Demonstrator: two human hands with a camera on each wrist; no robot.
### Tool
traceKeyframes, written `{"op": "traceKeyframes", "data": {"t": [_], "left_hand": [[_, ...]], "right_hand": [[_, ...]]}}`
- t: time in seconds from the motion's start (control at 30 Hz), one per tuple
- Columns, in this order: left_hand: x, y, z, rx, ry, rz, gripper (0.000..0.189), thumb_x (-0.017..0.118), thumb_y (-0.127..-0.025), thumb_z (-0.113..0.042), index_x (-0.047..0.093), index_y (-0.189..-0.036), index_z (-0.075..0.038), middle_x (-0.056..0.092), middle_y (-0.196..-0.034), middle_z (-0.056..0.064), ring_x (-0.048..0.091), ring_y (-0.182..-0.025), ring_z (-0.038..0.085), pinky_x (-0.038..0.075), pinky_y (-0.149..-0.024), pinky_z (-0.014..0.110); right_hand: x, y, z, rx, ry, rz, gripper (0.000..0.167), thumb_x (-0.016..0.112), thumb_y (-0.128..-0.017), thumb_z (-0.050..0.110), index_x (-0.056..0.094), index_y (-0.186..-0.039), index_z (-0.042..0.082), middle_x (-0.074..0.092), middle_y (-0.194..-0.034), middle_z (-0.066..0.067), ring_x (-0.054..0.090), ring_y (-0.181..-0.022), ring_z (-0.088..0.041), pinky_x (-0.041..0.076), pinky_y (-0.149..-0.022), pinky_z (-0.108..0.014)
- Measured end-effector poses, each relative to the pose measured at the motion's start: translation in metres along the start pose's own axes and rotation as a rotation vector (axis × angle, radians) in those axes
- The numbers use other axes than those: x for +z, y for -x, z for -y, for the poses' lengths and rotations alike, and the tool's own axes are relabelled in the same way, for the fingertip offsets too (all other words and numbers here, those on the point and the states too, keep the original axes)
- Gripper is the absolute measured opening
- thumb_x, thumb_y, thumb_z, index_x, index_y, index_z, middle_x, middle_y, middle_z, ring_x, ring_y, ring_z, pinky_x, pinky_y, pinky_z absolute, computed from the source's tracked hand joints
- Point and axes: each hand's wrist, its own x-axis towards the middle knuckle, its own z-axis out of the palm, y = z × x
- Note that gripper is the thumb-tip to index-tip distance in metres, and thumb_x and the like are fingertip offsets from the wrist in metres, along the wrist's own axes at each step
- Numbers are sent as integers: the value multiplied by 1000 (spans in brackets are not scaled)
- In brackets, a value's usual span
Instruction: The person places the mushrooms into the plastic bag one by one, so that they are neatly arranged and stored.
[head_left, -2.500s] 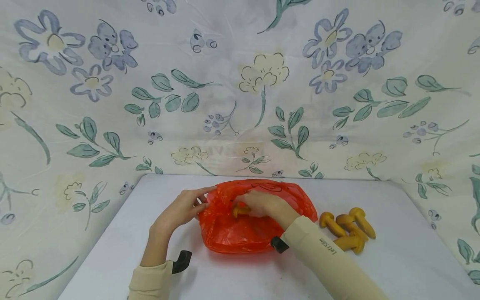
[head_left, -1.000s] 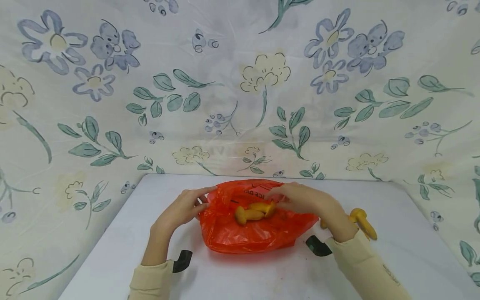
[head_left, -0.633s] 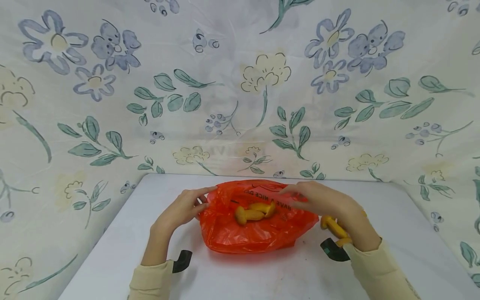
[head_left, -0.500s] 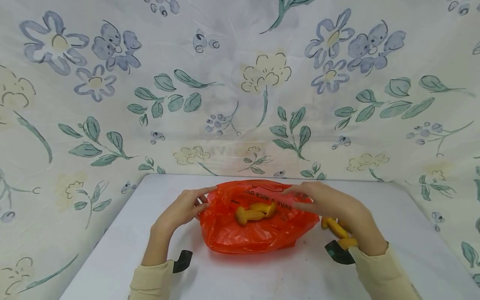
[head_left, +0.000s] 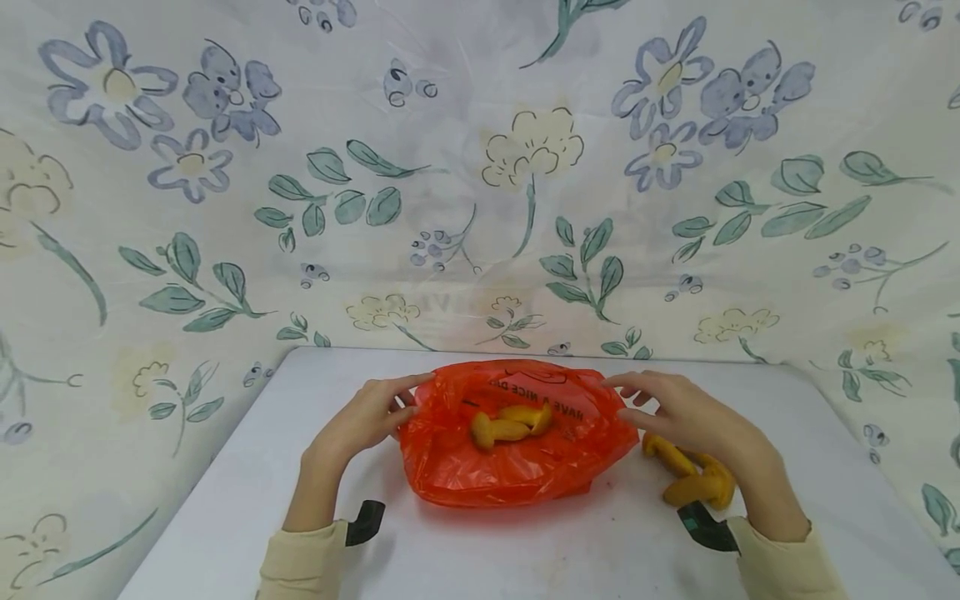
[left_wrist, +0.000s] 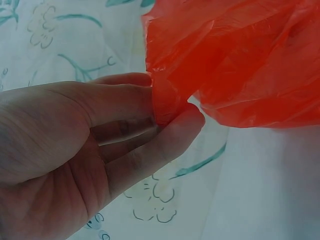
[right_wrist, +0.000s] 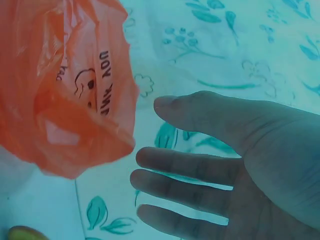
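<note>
A red plastic bag [head_left: 502, 483] with printed lettering lies on the table, its mouth spread wide. Inside it rest yellow-brown mushrooms [head_left: 501, 430], touching one another. At the bag's left edge my left hand [head_left: 369, 415] pinches the plastic between thumb and fingers; the left wrist view shows the gripped red film [left_wrist: 172, 95] close up. My right hand [head_left: 686, 417] hovers beside the bag's right edge, fingers extended and nothing in them. In the right wrist view its fingers [right_wrist: 190, 167] are spread, apart from the plastic. More mushrooms [head_left: 693, 490] lie below the right hand, partly hidden by it.
A white table [head_left: 480, 558] carries everything. Behind it hangs a flower-printed cloth [head_left: 450, 208], which also runs along both sides. A black wrist-camera mount [head_left: 365, 523] sticks out from the left sleeve, another mount [head_left: 707, 528] from the right one.
My right hand placed a mushroom in the bag, let go and drew back rightward out of the mouth to beside the right edge. My left hand kept its hold on the bag.
</note>
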Motion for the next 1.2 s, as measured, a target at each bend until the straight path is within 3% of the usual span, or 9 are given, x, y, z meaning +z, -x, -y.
{"op": "traceKeyframes", "data": {"t": [0.47, 0.6, 0.9, 1.2], "left_hand": [[4, -4, -2, -2, -17, -11, 53, 64, -92, -3, 53, -142, -15, 67, -98, 10, 63, -73, 13, 61, -65, 28], [5, -3, -1, -4, -16, -10, 53, 64, -92, -4, 52, -143, -16, 67, -98, 10, 63, -74, 13, 61, -65, 28], [7, -2, 0, -8, -19, -13, 53, 64, -92, -4, 52, -143, -17, 67, -99, 10, 63, -75, 13, 61, -66, 27], [8, -3, -1, 9, -11, -8, 54, 64, -92, -3, 52, -143, -17, 67, -99, 10, 64, -75, 13, 60, -65, 27]], "right_hand": [[11, 8, -39, -3, -14, -73, 39, 56, -100, 25, 54, -138, 19, 65, -129, -9, 65, -111, -27, 60, -85, -39], [14, 10, -45, 15, -13, -62, 38, 55, -100, 24, 54, -137, 18, 66, -126, -10, 65, -109, -27, 59, -87, -43], [17, 11, -59, 68, -54, -27, 41, 59, -98, 26, 53, -138, 20, 67, -119, -10, 63, -106, -24, 60, -83, -40], [18, 14, -69, 131, -45, -2, 42, 61, -96, 24, 54, -137, 15, 65, -118, -13, 63, -104, -26, 60, -79, -40]]}}
